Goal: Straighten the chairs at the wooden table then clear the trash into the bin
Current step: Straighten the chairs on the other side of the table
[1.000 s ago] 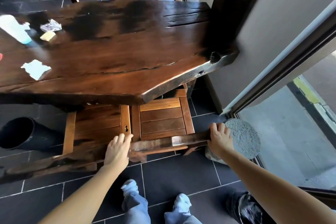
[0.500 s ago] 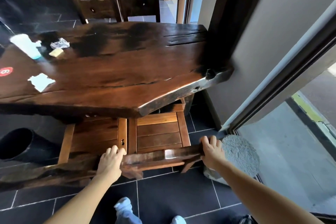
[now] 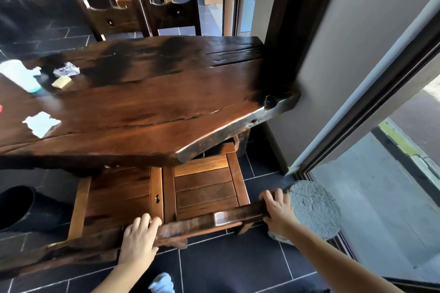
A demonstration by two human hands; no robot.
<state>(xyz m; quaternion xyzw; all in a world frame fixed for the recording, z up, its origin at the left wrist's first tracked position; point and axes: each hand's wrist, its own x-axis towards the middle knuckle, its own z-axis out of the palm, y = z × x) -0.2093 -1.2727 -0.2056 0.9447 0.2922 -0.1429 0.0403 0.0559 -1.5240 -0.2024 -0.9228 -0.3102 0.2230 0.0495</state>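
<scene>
Daylight from right; wide-angle edge distortion

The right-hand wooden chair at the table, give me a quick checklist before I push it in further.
1. Left hand on the dark wooden backrest rail: ok.
2. Right hand on the rail's other end: ok.
3. Slatted wooden chair seat aligned with the neighbouring wooden chair: ok, sides nearly touching.
4. Round grey stone clear of the right hand: not ok, close beside it.
5. Space under the dark wooden table: cannot tell.
6. Trash cleared, white paper scrap: not ok.
</scene>
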